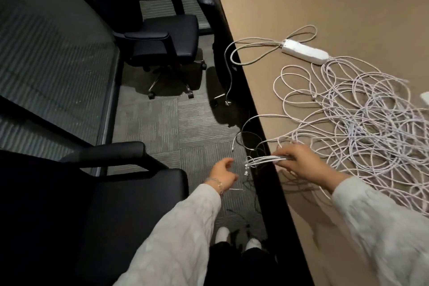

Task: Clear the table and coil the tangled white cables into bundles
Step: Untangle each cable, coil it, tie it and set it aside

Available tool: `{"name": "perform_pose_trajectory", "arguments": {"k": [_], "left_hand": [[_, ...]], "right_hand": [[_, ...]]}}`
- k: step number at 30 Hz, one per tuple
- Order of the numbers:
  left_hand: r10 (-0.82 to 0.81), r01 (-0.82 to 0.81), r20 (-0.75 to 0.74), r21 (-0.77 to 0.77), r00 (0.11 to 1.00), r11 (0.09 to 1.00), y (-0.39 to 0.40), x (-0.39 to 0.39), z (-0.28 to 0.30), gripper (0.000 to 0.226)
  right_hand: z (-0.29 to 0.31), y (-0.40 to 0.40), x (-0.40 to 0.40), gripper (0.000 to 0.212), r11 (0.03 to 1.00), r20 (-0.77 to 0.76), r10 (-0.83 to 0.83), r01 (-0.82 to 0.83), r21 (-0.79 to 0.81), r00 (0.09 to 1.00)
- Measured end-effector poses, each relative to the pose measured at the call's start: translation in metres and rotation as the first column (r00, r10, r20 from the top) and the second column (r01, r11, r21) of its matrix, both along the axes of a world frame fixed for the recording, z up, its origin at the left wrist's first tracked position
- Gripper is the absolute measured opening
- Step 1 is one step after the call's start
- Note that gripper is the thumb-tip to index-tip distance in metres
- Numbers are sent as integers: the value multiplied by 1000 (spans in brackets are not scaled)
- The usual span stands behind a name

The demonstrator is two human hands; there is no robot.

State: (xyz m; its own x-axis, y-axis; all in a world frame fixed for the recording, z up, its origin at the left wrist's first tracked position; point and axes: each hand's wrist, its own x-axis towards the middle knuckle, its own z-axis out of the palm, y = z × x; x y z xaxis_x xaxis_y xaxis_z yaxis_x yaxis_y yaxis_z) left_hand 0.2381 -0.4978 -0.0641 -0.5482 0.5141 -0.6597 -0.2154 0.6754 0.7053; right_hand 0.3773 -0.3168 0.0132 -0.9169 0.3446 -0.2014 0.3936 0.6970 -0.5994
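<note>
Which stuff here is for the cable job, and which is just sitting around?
For the job:
cables, tangled on the table
cable ends, held by the right hand
left hand, holding nothing
power strip

Just around:
near chair
far chair

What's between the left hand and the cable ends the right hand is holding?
Head view: nothing solid. The left hand hangs over carpet off the table edge; only open air separates it from the cable ends gripped by the right hand.

open tan table (348,2) beyond tangled cables (362,123), chair armrest (109,153) crowding the left
</note>
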Motion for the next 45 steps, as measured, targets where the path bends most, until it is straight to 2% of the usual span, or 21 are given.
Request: {"name": "perform_pose_trajectory", "arguments": {"k": [2,4,7,10,15,17,19,23,29,33,34,36,39,42,45], "left_hand": [[-113,114,-50,12,992,993,14,6,7,63],[-204,207,-100,21,974,978,27,15,12,55],[-235,242,-96,72,967,968,42,28,20,12],[-224,237,-132,90,966,967,54,32,27,29],[-162,185,-159,143,974,972,58,20,41,5],[-86,110,-149,163,985,980,52,10,51,14],[-100,126,-141,186,985,975,45,0,59,20],[-149,166,-98,199,984,966,28,-16,74,13],[-143,150,-51,206,988,967,9,-35,95,16],[-168,148,109,169,980,975,4,-44,108,9],[-189,169,110,165,976,972,4,-44,111,11],[-208,207,-9,148,978,967,4,-44,115,20],[-118,170,-259,191,959,967,5,-44,117,19],[-108,206,-528,130,842,970,8,-49,114,13],[-137,222,-594,71,792,973,9,-57,112,15]], "right_hand": [[19,4,11,10,986,-17,-50,47,-159,999],[34,8,22,15,955,-39,-116,101,-277,992],[47,14,36,25,918,-58,-208,174,-357,976],[52,20,48,28,922,-54,-247,217,-321,967],[53,21,48,15,917,-74,-324,294,-270,943],[53,21,44,11,894,-71,-367,330,-303,927],[53,22,40,7,872,-78,-394,346,-345,916],[53,21,30,12,873,-70,-402,360,-329,913],[36,22,15,4,905,-33,-387,373,-205,921],[24,19,7,2,915,-1,-381,377,-139,924],[23,19,5,2,915,11,-386,384,-121,922],[22,17,2,4,921,39,-379,381,-78,925],[24,12,-1,10,940,83,-337,340,-16,938],[27,6,-3,14,951,133,-310,310,22,941],[31,-1,-4,20,958,165,-286,284,35,944]]}}
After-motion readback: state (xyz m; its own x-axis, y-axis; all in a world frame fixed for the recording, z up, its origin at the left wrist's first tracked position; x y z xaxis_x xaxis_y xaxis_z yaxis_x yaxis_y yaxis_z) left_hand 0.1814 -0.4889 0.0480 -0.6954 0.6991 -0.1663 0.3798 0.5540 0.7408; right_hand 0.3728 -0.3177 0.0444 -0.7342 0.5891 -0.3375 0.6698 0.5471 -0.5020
